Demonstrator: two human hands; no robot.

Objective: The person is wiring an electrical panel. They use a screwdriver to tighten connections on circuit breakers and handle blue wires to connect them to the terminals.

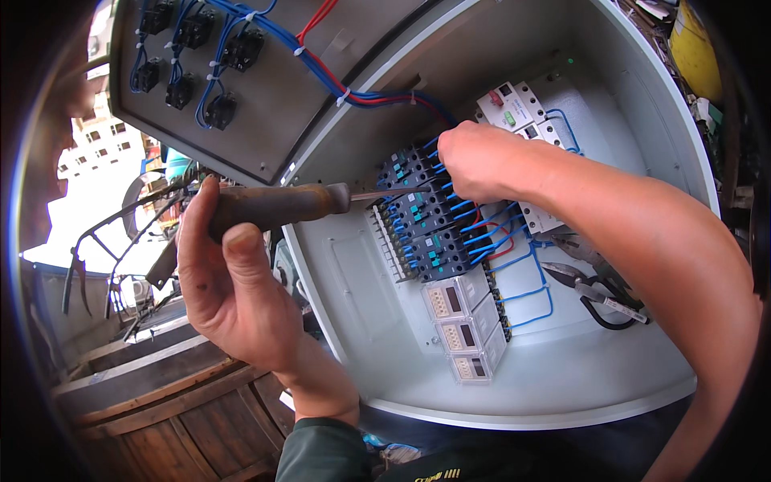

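Grey metal is used for the box [353, 309], in which dark contactors [426, 215] are mounted in a row, with blue wires [482, 255] led out on their right. By the left hand [253, 301], partly open, a screwdriver [277, 207] is held between thumb and fingers; its shaft is pointed rightward over the contactors. The right hand [482, 165] is curled beside the upper contactors, near the wires; its fingertips are hidden, so what is gripped cannot be told. Below the contactors, three clear-cased modules [463, 336] are fixed; cutters [566, 275] are laid farther right.
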